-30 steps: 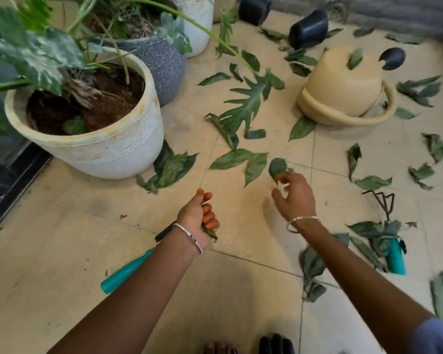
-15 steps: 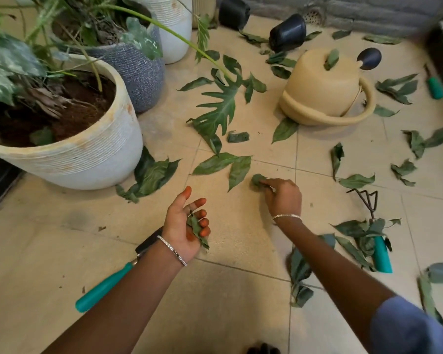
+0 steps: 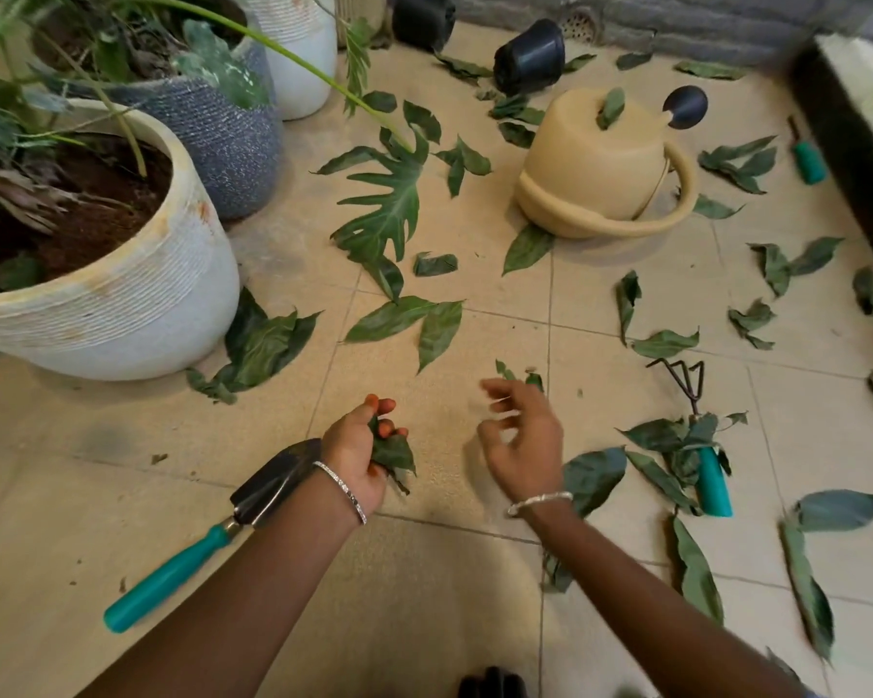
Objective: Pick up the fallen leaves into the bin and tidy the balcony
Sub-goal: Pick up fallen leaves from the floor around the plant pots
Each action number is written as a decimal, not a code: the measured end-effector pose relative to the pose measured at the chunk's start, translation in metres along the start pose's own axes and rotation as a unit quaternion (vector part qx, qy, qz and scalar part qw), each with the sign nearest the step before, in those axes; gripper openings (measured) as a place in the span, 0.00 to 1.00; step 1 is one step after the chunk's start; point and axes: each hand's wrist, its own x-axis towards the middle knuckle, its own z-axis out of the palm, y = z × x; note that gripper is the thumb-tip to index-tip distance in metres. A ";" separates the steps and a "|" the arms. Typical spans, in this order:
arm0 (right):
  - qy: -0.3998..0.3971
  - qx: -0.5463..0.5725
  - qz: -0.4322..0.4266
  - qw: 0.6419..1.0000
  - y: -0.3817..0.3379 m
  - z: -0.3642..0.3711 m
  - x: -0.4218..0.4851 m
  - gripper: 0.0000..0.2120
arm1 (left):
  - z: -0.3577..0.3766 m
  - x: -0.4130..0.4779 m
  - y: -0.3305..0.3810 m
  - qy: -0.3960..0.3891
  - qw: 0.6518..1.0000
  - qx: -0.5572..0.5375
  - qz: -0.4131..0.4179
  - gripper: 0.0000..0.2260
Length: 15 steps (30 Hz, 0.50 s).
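Dozens of fallen leaves (image 3: pixel 389 318) lie scattered over the tiled floor (image 3: pixel 122 496), thickest toward its right edge and around the beige watering can (image 3: pixel 595 163) at the far side. The left hand (image 3: pixel 359 450) is curled round a small bunch of leaves (image 3: pixel 393 453), just beside a teal-handled trowel (image 3: pixel 207 546). The right hand (image 3: pixel 525 440) hovers above the floor with its fingers spread and loose. Blur hides the tips, but it seems to hold nothing. A white pot (image 3: pixel 137 304) stands at the left edge.

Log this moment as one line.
left hand: grips bunch of green fallen leaves | right hand: blurred above beige floor tiles, grip unclear | status: scattered leaves lie around
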 end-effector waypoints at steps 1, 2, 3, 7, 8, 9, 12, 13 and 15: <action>0.017 -0.055 0.027 0.998 0.014 -0.008 0.013 0.19 | 0.002 -0.001 0.001 -0.005 1.000 0.000 0.004 0.14; 0.011 -0.110 0.056 0.992 0.029 -0.015 0.026 0.22 | 0.005 -0.003 0.001 -0.011 1.000 -0.002 0.006 0.14; -0.017 -0.151 0.079 0.985 0.042 -0.021 0.036 0.25 | 0.008 -0.004 0.001 -0.017 1.000 -0.007 0.006 0.14; -0.147 -0.232 0.047 0.960 0.063 -0.012 0.053 0.29 | 0.015 -0.006 -0.001 -0.037 0.999 -0.001 0.009 0.12; -0.159 -0.261 0.020 0.952 0.063 -0.005 0.053 0.28 | 0.015 -0.005 -0.002 -0.040 0.999 0.010 0.013 0.12; -0.164 -0.285 -0.002 0.944 0.061 0.001 0.052 0.27 | 0.014 -0.006 -0.002 -0.045 0.999 0.020 0.016 0.12; -0.145 -0.341 -0.070 0.926 0.054 0.011 0.046 0.23 | 0.008 -0.004 -0.004 -0.059 0.997 0.039 0.020 0.11; -0.134 -0.359 -0.091 0.919 0.053 0.012 0.044 0.18 | 0.006 -0.005 -0.004 -0.065 0.997 0.038 0.018 0.11; -0.129 -0.380 -0.096 0.911 0.047 0.008 0.044 0.11 | 0.001 -0.006 -0.003 -0.079 0.996 0.032 0.009 0.12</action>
